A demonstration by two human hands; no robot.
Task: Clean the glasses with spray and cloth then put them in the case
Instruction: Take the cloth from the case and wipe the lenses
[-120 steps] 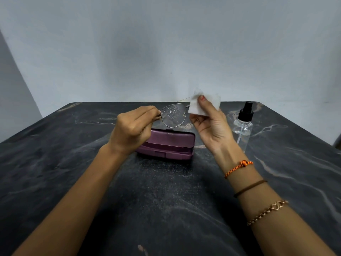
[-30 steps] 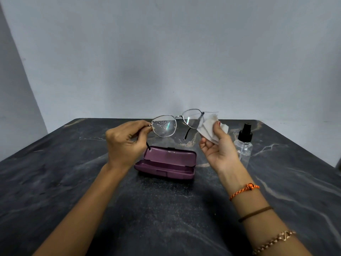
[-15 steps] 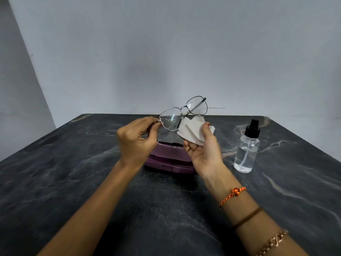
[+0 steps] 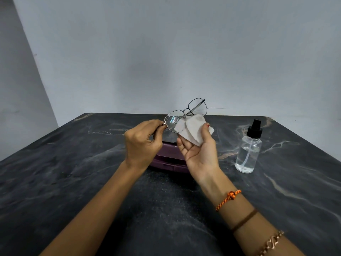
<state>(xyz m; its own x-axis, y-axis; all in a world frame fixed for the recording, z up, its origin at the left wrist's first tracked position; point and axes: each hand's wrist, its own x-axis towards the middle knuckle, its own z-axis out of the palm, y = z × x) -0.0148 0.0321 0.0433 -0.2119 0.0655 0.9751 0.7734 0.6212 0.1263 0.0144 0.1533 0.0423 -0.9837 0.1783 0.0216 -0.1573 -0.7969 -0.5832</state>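
Note:
My left hand (image 4: pixel 142 143) pinches the thin metal glasses (image 4: pixel 181 117) at the left hinge and holds them above the table. The near lens carries spray droplets. My right hand (image 4: pixel 198 150), palm up, holds a white cloth (image 4: pixel 191 129) with the thumb on it, and the cloth's edge overlaps the near lens. The purple case (image 4: pixel 169 158) lies open on the table under both hands, mostly hidden by them. A clear spray bottle (image 4: pixel 249 150) with a black pump top stands upright to the right.
Everything sits on a dark marble-patterned table (image 4: pixel 73 182). A plain grey wall (image 4: pixel 166 52) rises behind its far edge. Bracelets circle my right wrist.
The glasses have turned so the far lens points away, and my right hand has moved left, bringing the cloth from the right lens onto the droplet-covered left lens.

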